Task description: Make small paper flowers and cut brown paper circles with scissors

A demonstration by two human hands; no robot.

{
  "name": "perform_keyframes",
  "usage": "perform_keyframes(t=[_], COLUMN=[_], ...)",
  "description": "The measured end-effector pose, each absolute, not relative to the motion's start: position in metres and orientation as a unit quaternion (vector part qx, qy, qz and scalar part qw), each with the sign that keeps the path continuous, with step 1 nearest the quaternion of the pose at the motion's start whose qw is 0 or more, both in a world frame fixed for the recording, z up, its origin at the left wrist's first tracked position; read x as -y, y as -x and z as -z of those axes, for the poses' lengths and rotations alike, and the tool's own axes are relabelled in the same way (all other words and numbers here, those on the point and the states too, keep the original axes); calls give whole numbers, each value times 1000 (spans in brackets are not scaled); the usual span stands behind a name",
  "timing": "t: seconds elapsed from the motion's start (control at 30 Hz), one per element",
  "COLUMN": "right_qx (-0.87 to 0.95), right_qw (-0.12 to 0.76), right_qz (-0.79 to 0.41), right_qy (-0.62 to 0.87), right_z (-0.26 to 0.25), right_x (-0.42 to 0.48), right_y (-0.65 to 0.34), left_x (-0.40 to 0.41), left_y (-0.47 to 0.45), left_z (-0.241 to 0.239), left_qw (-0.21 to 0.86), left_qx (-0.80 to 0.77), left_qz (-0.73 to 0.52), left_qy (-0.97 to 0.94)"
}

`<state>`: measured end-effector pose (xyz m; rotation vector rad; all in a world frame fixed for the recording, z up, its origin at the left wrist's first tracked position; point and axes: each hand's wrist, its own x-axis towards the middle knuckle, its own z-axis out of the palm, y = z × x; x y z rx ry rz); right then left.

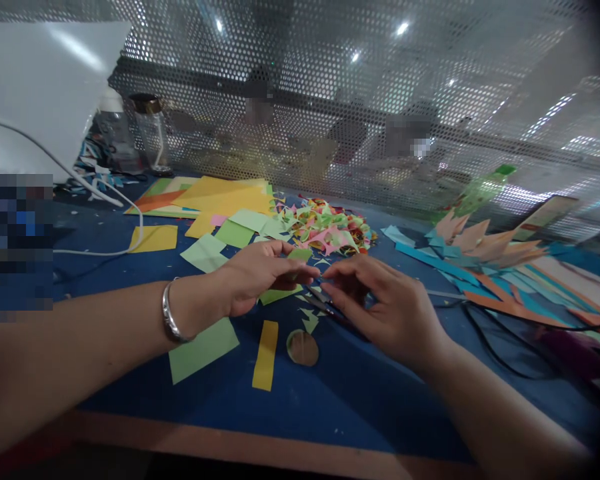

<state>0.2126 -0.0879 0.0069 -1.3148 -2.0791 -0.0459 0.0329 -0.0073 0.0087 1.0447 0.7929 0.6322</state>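
My left hand (260, 273), with a silver bangle at the wrist, pinches a small piece of green paper (300, 255) between thumb and fingers. Close to its fingertips is my right hand (380, 293), its fingers curved and the thumb apart from them, with nothing visible between. Below the right hand lies a pair of scissors (323, 301), partly hidden by it. Small green paper scraps (310, 320) are scattered beside the blades. Nearer to me are a brown round disc (303, 348) and a yellow paper strip (265, 357). A light green sheet (205, 350) sits under my left wrist.
A heap of colourful paper scraps (330, 227) and stacked yellow sheets (225, 195) lie farther back, before a perforated metal screen (305, 107). Blue and orange paper pieces (495, 260) and a black cable (485, 343) are at right. A lidded bottle (153, 137) stands back left.
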Motion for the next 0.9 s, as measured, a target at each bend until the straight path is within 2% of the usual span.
perform_keyframes(t=[0.33, 0.6, 0.9], right_qx=[828, 830, 842], right_qw=[312, 334, 329], right_qz=[97, 160, 153], right_qy=[455, 416, 399], right_z=[0, 1, 4], right_x=[89, 88, 85], right_y=[-209, -206, -206], left_x=[42, 51, 54], left_y=[-40, -42, -43], left_z=[-11, -13, -13], left_qw=[777, 792, 802], left_qx=[-300, -316, -305], left_qz=[-364, -378, -399], left_qy=[-418, -362, -324])
